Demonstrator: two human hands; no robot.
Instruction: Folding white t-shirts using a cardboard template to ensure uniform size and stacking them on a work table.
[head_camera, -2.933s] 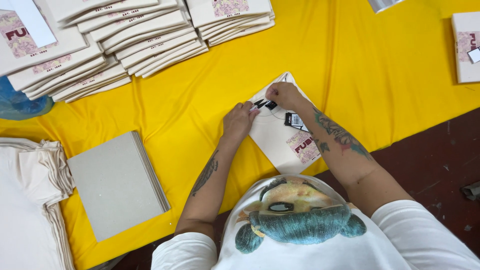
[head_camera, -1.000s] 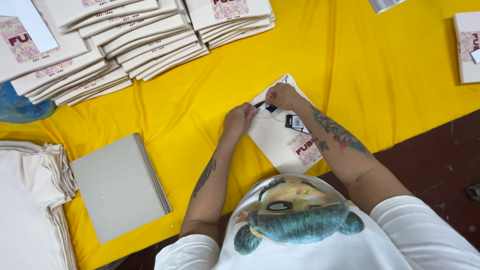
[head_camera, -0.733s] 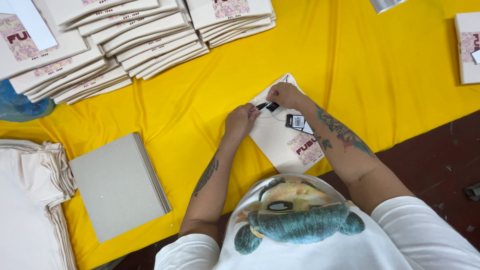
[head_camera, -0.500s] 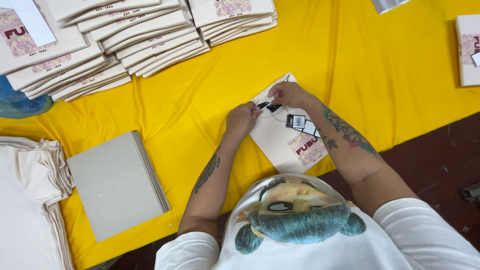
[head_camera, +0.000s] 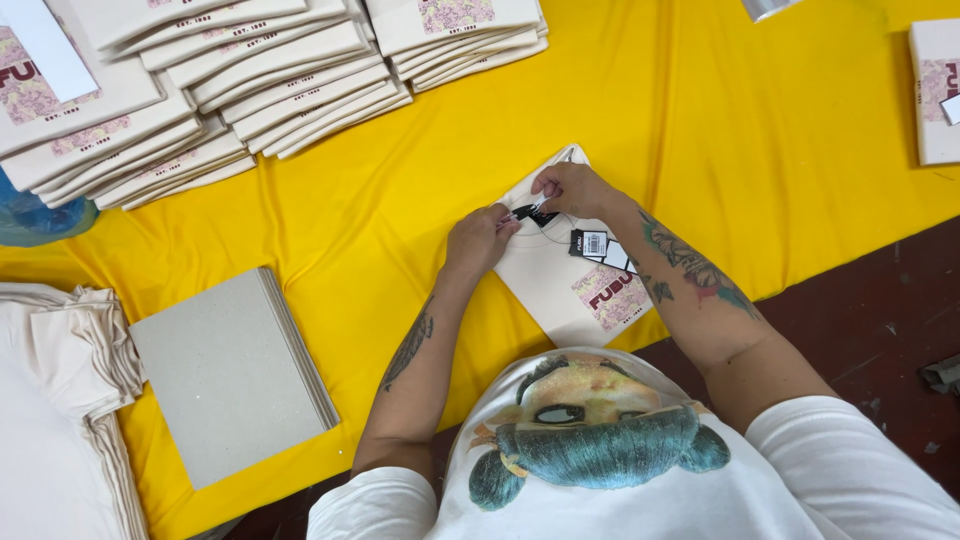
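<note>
A folded cream shirt (head_camera: 560, 285) on smooth yellow cloth (head_camera: 700, 110) was pinched at the collar by the left hand (head_camera: 480, 240) and right hand (head_camera: 568, 187), fingers narrowed, apparently on a small tag.

Bright yellow cloth-covered table (head_camera: 700, 130) under even light. Dark reddish-brown floor (head_camera: 880, 330) at lower right, scuffed, small grey scrap (head_camera: 942, 374) lying near edge.

Yellow cloth (head_camera: 400, 200) covers my table. Fanned rows of folded cream shirts (head_camera: 230, 80) lie up top, grey cardboard sheets (head_camera: 232, 372) stacked at left, unfolded cream shirts (head_camera: 50, 400) piled beside them, blue bag (head_camera: 40, 218) above.
</note>
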